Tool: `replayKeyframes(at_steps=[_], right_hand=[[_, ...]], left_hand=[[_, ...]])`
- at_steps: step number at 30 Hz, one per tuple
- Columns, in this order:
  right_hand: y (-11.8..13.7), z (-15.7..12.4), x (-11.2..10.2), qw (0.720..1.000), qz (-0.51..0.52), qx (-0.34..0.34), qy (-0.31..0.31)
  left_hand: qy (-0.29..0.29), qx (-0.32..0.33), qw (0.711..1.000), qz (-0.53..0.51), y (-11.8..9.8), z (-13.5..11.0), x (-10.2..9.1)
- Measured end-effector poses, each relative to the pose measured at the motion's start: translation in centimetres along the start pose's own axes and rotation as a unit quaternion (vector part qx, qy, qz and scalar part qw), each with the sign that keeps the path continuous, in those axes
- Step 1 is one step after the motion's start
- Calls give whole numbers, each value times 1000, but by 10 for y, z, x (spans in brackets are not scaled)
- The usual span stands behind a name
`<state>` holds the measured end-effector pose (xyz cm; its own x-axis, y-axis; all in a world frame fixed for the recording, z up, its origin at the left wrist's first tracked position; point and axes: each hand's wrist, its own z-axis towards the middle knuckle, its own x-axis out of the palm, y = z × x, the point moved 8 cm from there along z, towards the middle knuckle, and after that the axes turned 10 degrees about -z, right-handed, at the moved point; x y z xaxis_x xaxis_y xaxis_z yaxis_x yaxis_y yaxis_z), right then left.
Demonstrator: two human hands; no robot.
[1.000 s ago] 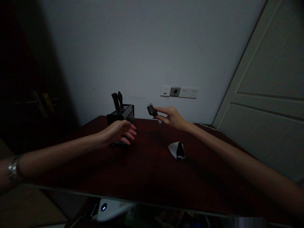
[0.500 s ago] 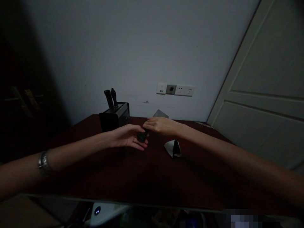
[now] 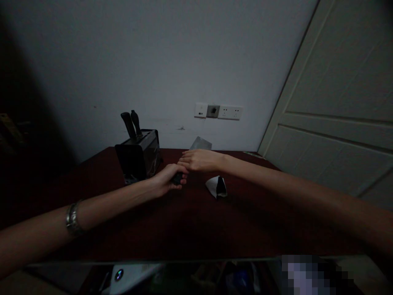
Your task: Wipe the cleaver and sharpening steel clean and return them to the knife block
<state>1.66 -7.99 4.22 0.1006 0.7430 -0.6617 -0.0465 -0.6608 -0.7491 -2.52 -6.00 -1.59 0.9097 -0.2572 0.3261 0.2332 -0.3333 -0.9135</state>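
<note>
1. Knife (image 3: 177, 178): held above the dark red table (image 3: 184, 229), near its middle, in front of the wall; its dark handle (image 3: 176, 179) is partly covered by fingers.
2. Left hand (image 3: 167, 180): closed around the dark handle, with the thumb laid along the top; a metal bracelet (image 3: 72, 219) is worn at the wrist.
3. Right hand (image 3: 199, 159): held palm down, its fingers extended together and brought up to the left hand's thumb; whether anything is gripped beneath it cannot be told.
4. Grey blade (image 3: 201, 143): seen in part beyond the right hand; its join with the handle is hidden.
5. Knife block (image 3: 130, 162): set on the table to the left, beyond the left forearm; two black handles (image 3: 135, 119) are seen rising from its top.
6. White folded piece (image 3: 212, 186): laid on the table just below the right wrist, its dark opening turned to the right.
7. Socket panel (image 3: 229, 112): mounted on the wall above the table's far edge.
</note>
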Motion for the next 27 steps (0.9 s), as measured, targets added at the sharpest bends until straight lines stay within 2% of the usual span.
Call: replayKeyframes(at_steps=[7, 15, 20, 27], right_hand=[[-18, -10, 2, 998, 16, 47, -37], [-31, -17, -1, 993, -44, 91, -62], [-35, -23, -12, 990, -60, 100, -74], [-32, -39, -28, 987, -27, 129, -90]], left_hand=[[-32, 120, 991, 40, -8, 17, -3], [-6, 216, 976, 5, -11, 31, -2], [-5, 241, 970, -25, -8, 24, 10], [-7, 248, 967, -65, 0, 23, 23]])
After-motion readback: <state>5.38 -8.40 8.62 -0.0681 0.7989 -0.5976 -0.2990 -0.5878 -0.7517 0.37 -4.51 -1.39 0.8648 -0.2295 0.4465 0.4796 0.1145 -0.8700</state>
